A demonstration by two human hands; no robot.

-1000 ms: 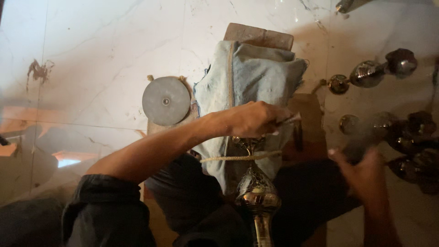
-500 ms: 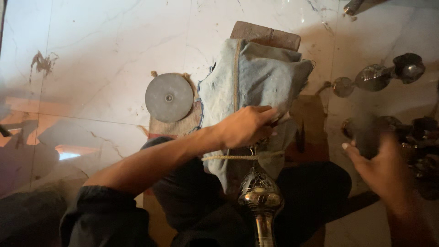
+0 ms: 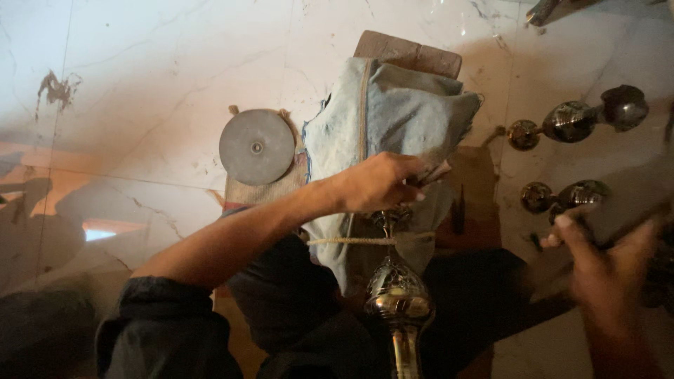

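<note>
The left hand (image 3: pixel 382 182) is closed around the top of a polished metal piece (image 3: pixel 398 295), a bulbous ornament on a stem that stands upright between the person's knees; a cord (image 3: pixel 351 241) crosses the stem just below the hand. A grey-blue cloth (image 3: pixel 393 112) is draped over a wooden block (image 3: pixel 407 52) directly behind that hand. The right hand (image 3: pixel 611 274) is blurred, fingers spread and open, gripping nothing, beside two similar metal pieces (image 3: pixel 572 119) lying on the marble floor (image 3: pixel 140 84). A round grey disc (image 3: pixel 257 147) rests on a woven pad, just left of the cloth.
</note>
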